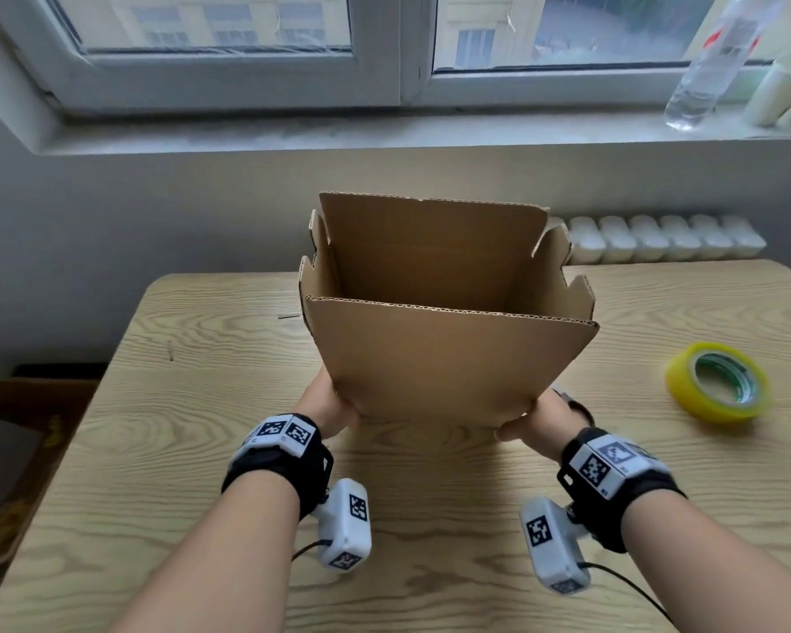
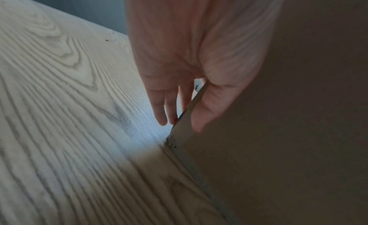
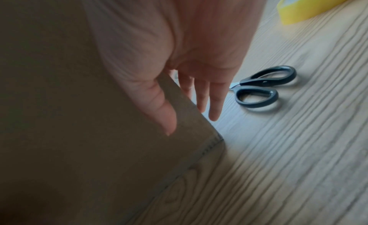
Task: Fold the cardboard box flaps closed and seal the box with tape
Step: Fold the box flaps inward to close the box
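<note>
An open brown cardboard box (image 1: 448, 358) stands on the wooden table (image 1: 193, 404) with all its top flaps upright. My left hand (image 1: 329, 406) grips its near left bottom corner. In the left wrist view the thumb (image 2: 207, 105) lies on the front face of the box (image 2: 298, 134) and the fingers run along the side. My right hand (image 1: 535, 422) grips the near right corner the same way, thumb (image 3: 159, 112) on the front of the box (image 3: 69, 118). A yellow tape roll (image 1: 718, 381) (image 3: 310, 8) lies to the right.
Black-handled scissors (image 3: 262, 88) lie on the table just right of my right hand. A plastic bottle (image 1: 713, 61) stands on the window sill behind. A white radiator (image 1: 658, 237) sits past the table's far edge. Flat cardboard (image 1: 19, 450) lies on the floor at left.
</note>
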